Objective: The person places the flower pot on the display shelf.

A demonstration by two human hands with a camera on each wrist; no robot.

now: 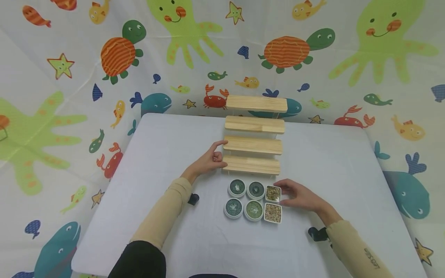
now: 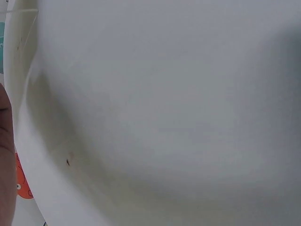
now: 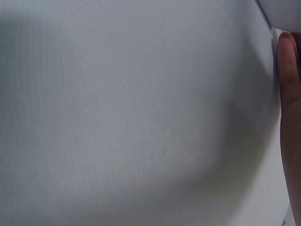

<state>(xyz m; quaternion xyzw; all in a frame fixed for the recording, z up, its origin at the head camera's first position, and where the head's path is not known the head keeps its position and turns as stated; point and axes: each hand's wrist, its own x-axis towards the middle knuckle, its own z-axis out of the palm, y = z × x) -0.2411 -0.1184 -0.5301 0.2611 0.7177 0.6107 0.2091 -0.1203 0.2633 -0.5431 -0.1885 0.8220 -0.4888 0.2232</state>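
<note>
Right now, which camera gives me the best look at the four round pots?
The head view: it looks down on all four round pots, showing their rims and greenish contents. Neither wrist view shows any of them: the left shows mostly white tabletop beside the left hand, the right much the same beside the right hand.

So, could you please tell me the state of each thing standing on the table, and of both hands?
Wooden rack: upright, four shelves in steps.
Four round cups: uncovered, with green or blue-green contents.
Far square dish: uncovered, with grainy brownish contents, held.
Near square dish: uncovered, with grainy beige contents.
Left hand: index finger and thumb touching the rack's left end.
Right hand: gripping the far square dish.
</note>
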